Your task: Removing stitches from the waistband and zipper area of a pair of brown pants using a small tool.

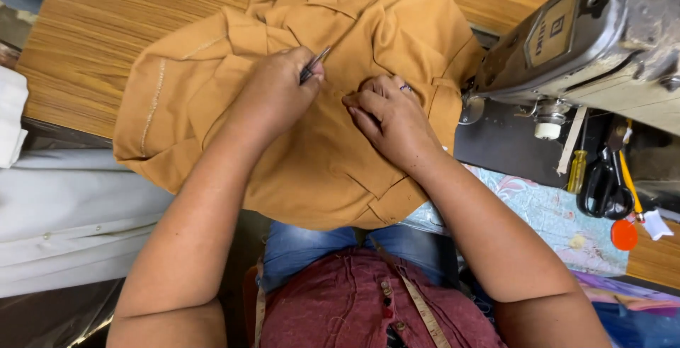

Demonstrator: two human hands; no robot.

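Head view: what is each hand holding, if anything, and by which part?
The left hand pinches a small metal tool near its lower end, tip pointing up. The right hand holds nothing; its fingers press on the mustard fabric garment.

left hand point(276, 93) fingers pinched, right hand point(389, 118) curled flat, forearms converging

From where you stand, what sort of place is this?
Most likely a tailoring or garment workshop. An industrial sewing machine stands on a wooden table, black scissors lie beside it, and the left hand works a small metal tool over mustard fabric that the right hand presses flat.
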